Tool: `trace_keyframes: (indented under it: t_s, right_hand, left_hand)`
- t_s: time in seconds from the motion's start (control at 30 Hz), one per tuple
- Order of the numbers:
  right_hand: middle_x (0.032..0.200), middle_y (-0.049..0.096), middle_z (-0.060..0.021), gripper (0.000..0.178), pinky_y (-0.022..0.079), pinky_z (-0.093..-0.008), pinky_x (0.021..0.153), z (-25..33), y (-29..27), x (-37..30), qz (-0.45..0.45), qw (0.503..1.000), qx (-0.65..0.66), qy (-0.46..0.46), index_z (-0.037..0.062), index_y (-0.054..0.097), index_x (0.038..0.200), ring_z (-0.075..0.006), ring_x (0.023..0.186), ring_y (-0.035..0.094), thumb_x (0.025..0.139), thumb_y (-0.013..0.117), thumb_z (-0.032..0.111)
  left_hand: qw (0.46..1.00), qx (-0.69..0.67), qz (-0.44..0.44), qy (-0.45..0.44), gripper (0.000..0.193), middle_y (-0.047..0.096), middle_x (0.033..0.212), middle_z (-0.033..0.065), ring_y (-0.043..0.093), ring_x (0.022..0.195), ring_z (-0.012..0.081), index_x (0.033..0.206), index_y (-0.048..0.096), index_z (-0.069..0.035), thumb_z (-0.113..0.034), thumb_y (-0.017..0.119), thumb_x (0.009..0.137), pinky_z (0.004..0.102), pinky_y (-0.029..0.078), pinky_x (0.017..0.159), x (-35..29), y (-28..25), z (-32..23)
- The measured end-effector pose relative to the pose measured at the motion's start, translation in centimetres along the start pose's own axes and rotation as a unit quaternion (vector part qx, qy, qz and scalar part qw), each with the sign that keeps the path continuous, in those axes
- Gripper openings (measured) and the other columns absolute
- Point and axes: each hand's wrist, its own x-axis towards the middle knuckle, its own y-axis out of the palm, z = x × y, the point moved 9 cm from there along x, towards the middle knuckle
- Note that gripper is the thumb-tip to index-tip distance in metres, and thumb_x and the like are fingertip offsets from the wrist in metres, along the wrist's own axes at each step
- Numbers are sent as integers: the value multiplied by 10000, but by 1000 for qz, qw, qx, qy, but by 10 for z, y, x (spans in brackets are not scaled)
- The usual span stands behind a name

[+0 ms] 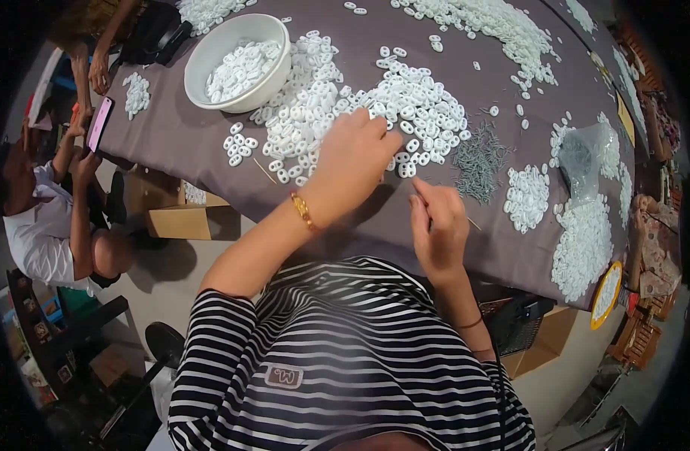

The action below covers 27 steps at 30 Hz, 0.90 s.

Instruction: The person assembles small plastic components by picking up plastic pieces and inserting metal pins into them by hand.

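Nearest, the right hand has its thumb and forefinger close together; whether they pinch anything, I cannot tell. Farther on, the left hand curls over white oval pieces heaped on the worktop, any hold hidden. The pieces look light, stiff and smooth, probably best pinched by their edges. Beyond stands a white bowl of more

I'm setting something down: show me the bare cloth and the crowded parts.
Bare: the cloth between the bowl, small left pile and table edge; also along that edge, between the right hand and large right pile. Crowded: the middle, by the left hand, where white pieces spread from the bowl to the grey bits.
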Motion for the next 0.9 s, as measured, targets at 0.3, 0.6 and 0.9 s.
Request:
trace_keyframes:
  t_s: [0.3,0.6,0.9]
  right_hand:
    - [854,583,-55,275,405,-227,558,-21,-24,-26,9,995,89,47,17,670,1091,-95,642,488,838,629,-83]
    - [833,580,-68,257,431,-259,572,-32,-13,-11,10,998,26,61,14,657,1062,-129,629,506,814,667,-52]
    - [799,566,-93,156,442,-308,610,-36,-19,0,-7,998,-43,45,5,656,989,-203,656,529,834,669,15]
  left_hand:
    - [988,82,76,106,139,565,840,50,550,839,221,835,570,-80,-66,603,701,336,435,746,18,21,-17]
    - [994,70,70,51,154,563,852,58,553,859,237,858,554,-73,-52,594,712,347,435,775,11,18,-7]
    - [971,-105,-49,-207,127,626,829,133,639,684,248,1023,557,1,-92,567,937,328,507,607,-33,-25,-7]
